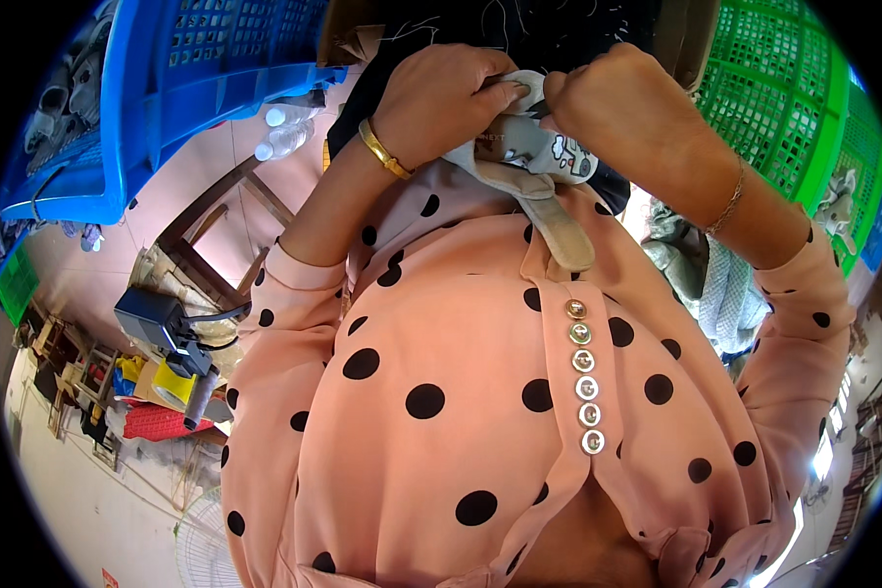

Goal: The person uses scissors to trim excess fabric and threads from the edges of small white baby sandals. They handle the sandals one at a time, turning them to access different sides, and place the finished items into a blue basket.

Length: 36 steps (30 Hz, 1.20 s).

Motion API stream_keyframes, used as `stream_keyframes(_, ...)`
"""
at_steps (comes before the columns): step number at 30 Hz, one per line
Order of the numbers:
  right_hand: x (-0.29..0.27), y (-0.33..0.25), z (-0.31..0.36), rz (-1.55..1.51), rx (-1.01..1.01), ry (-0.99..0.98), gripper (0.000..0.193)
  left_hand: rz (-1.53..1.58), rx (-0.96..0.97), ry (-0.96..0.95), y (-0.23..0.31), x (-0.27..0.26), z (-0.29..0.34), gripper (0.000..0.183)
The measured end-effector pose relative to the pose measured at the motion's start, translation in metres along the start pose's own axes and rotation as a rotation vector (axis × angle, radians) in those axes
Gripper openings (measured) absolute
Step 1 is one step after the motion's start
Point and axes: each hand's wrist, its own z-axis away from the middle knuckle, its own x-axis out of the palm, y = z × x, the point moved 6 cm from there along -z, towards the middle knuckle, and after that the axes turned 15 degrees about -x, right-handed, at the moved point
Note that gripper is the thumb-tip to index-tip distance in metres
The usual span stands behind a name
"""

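Observation:
A small grey child's shoe (554,147) with a printed picture on it rests in my lap. Its pale beige strap (566,233) hangs loose toward my blouse. My left hand (446,103) is closed on the shoe's edge, thumb and fingers pinching the grey fabric. On the other side my right hand (622,108) is curled closed against the same edge. A dark sliver shows by its fingertips, too hidden to name. Dark cloth (519,29) with loose pale threads covers my lap beyond the shoe.
A blue plastic crate (118,108) with grey shoes stands at the left; clear bottles (286,132) lie near it. Green crates (779,98) stand at the right, above grey fabric pieces (720,294). A wooden frame (220,220) and a black box-shaped device (152,316) are at the left.

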Motion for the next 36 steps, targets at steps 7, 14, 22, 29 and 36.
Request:
stream_keyframes(7, 0.004, -0.006, -0.006, 0.047, -0.035, -0.072, 0.016, 0.008, -0.031, -0.032, -0.002, 0.0, 0.0, 0.025)
stream_keyframes(14, 0.012, -0.012, -0.008, 0.144, -0.008, -0.081, 0.019, 0.026, -0.035, -0.025, -0.003, -0.001, 0.001, 0.027)
stream_keyframes(22, 0.01, -0.002, 0.009, 0.019, 0.082, -0.071, 0.021, 0.005, -0.007, -0.088, -0.001, -0.005, 0.004, 0.026)
stream_keyframes(29, 0.019, 0.038, 0.048, -0.682, 0.525, 0.264, 0.045, 0.154, -0.034, -0.065, -0.006, -0.009, 0.009, 0.022)
stream_keyframes(36, 0.081, 0.024, 0.019, -1.255, 0.512, 0.485, 0.031, 0.29, -0.092, -0.024, -0.006, -0.012, 0.014, 0.029)
